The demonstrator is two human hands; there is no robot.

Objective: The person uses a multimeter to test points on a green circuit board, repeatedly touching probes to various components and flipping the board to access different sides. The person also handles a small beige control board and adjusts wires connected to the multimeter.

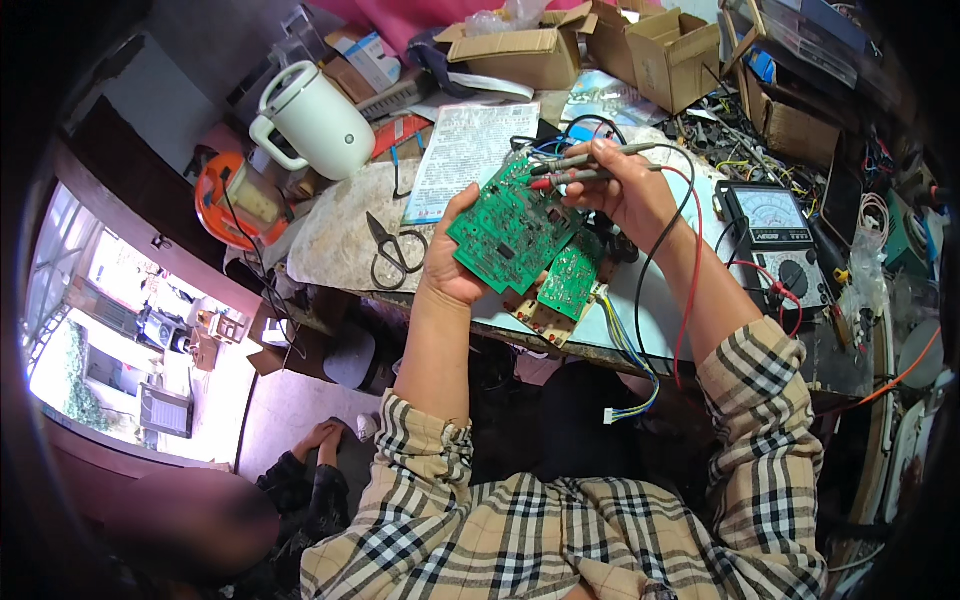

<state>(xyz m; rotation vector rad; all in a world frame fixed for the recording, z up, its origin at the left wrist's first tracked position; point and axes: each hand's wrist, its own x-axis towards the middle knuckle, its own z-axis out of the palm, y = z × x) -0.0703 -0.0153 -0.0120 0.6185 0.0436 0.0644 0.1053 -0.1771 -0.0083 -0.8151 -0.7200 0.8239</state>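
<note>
Holding board (pixel 500 230) near printed sheet (pixel 466 150)

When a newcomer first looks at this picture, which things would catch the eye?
Probably first the bright green circuit board near the centre, held in the left grip, with two probes in the right grip. Then perhaps the large whitish jug at the upper left, and the dial meter at the right.

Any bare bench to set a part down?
Yes: worn tabletop bordered by white jug, printed sheet and scissors. Second patch: pale surface between green board and analog meter, but leads cross it. Crowded: back edge, cartons; right rear, loose parts.
</note>
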